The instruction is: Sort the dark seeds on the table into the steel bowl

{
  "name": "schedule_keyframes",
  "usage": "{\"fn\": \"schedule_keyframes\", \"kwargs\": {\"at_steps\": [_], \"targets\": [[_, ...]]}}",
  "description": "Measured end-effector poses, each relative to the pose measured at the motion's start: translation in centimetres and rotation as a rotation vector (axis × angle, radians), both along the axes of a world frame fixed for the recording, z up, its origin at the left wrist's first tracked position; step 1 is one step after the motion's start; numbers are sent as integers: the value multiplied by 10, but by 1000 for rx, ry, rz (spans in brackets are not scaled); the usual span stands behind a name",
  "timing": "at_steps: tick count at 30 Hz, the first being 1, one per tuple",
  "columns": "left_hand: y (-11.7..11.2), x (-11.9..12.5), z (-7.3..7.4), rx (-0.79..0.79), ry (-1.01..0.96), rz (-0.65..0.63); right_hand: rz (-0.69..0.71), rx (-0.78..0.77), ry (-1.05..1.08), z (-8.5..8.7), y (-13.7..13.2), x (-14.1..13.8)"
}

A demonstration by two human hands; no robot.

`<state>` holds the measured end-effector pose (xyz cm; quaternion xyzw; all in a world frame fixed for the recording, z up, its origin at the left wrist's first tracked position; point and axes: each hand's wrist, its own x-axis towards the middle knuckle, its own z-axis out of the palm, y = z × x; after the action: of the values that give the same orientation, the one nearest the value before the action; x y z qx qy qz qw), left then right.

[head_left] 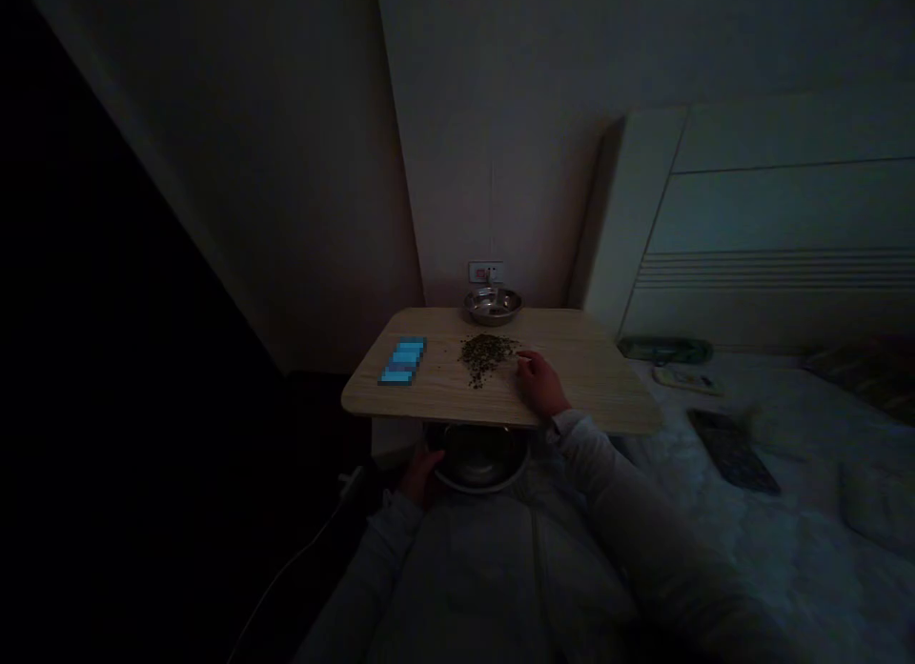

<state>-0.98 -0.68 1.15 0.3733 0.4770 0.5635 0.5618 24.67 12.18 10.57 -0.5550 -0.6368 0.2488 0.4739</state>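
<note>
In the head view, a loose heap of small dark green-brown bits (486, 354) is spread over the pale wooden table (443, 405). My right hand (543, 386) rests at the heap's right side, fingers curled and drawn together at its edge; whatever they may pinch is too small and dark to name. Below the table's front edge, a wide bowl (477, 469) with a pale rim sits at my lap. The thumb of my left hand (421, 473) lies over that bowl's left rim, gripping it, with the other fingers hidden beneath. The bowl's contents are too dark to make out.
A shiny metal bowl (493, 306) stands at the table's back edge, under a wall socket (486, 271). A lit phone (403, 361) lies on the left. Right of the table is a bed (664, 473) with a dark flat item (733, 450) and a green bottle-like object (664, 350).
</note>
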Motion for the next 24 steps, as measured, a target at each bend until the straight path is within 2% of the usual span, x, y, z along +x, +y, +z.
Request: {"fn": "schedule_keyframes", "kwargs": {"at_steps": [6,12,14,18,21,24], "targets": [[1,2,-1,-2,79,35,-14,26,-15,-4,0,0],[-3,9,10,-98,-31,-37,-29,12,-44,-3,1,-1],[-1,12,7,-108,-42,-34,-29,-3,-83,-2,0,-3],[4,14,-8,-88,-64,32,-25,-39,-145,2,-4,-6],[6,6,-16,-62,-9,40,2,-75,-161,7,-7,-7],[4,-4,-18,-22,58,26,32,-121,-173,11,-11,-8]]}}
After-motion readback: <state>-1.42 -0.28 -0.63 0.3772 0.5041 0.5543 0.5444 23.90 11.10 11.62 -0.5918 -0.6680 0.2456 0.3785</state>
